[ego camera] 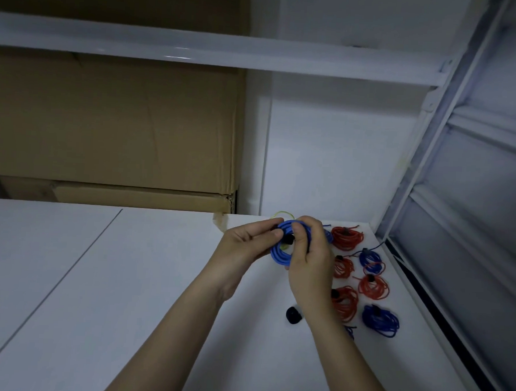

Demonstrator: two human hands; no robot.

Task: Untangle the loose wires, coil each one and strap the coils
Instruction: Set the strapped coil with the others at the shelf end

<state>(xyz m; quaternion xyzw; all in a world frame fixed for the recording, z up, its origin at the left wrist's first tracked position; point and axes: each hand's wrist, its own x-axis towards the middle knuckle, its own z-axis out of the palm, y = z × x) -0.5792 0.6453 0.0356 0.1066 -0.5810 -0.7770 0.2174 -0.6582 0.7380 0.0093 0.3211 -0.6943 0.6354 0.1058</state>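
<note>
A blue wire coil (279, 251) is held up over the white table (127, 278) between both hands. My left hand (246, 244) pinches its left side with thumb and fingers. My right hand (310, 258) grips its right side, fingers curled over the top. A black strap (288, 239) crosses the coil between my thumbs. A loop of yellow-green wire (281, 215) shows just behind the coil. Strapped coils lie to the right: red ones (347, 237) (373, 286) and blue ones (380, 320) (370, 259).
A black strap roll (293, 315) sits on the table beside my right forearm. Cardboard boxes (111, 122) stand behind the table at left. A white shelf beam (216, 51) runs overhead. A metal rack frame (437, 163) borders the table's right edge.
</note>
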